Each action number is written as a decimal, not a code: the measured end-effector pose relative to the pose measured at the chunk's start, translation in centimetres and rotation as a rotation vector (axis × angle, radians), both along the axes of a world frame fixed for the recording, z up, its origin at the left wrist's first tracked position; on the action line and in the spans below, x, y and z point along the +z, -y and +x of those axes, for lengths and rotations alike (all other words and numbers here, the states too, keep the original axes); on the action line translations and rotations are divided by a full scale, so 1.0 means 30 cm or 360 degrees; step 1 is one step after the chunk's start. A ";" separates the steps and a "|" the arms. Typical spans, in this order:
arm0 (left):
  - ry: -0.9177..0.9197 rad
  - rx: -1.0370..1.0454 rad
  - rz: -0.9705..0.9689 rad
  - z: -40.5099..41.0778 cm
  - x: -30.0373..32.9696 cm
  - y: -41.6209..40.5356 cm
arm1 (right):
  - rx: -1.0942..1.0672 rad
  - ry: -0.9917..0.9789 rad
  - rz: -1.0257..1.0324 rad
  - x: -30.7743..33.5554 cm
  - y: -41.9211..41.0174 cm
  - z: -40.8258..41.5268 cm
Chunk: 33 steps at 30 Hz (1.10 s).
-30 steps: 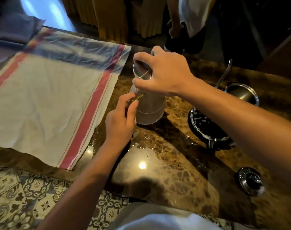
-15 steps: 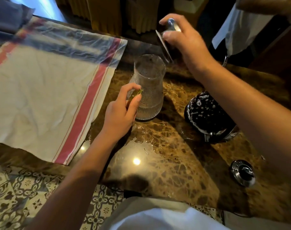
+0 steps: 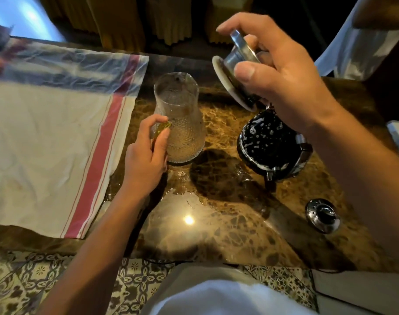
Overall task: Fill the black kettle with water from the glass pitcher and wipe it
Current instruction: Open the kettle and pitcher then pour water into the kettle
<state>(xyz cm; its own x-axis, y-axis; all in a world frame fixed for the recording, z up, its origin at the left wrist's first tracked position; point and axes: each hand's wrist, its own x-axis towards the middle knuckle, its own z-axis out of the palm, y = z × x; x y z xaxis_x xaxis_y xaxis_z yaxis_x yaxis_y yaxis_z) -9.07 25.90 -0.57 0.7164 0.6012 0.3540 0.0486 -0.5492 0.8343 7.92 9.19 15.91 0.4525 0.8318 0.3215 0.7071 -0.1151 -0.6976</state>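
Note:
The textured glass pitcher (image 3: 179, 119) stands upright on the brown marble table (image 3: 228, 223), its mouth uncovered. My left hand (image 3: 146, 160) grips its greenish handle on the near-left side. My right hand (image 3: 278, 73) holds the pitcher's metal lid (image 3: 236, 73) tilted in the air, up and to the right of the pitcher. The black kettle (image 3: 271, 142), speckled white, sits on the table under my right wrist, which hides its top. The kettle's round lid (image 3: 322, 215) lies at the near right.
A white cloth with red and blue stripes (image 3: 46, 137) lies spread over the table's left half. Spilled water (image 3: 182, 189) shines on the marble in front of the pitcher. Patterned floor tiles show past the near edge.
My right hand lifted the metal lid off the pitcher and carried it up and to the right. My left hand stayed on the pitcher's handle.

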 end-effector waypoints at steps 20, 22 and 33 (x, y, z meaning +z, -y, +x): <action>-0.0018 0.0051 -0.0031 -0.001 0.005 0.019 | -0.0095 -0.0048 -0.0718 -0.376 0.281 -0.195; -0.0029 0.0057 -0.0025 -0.003 0.002 0.019 | -0.0118 0.0035 -0.0846 -0.443 0.293 -0.217; -0.0038 0.0064 -0.0018 0.000 -0.006 0.018 | -0.0141 0.0236 -0.1011 -0.607 0.316 -0.283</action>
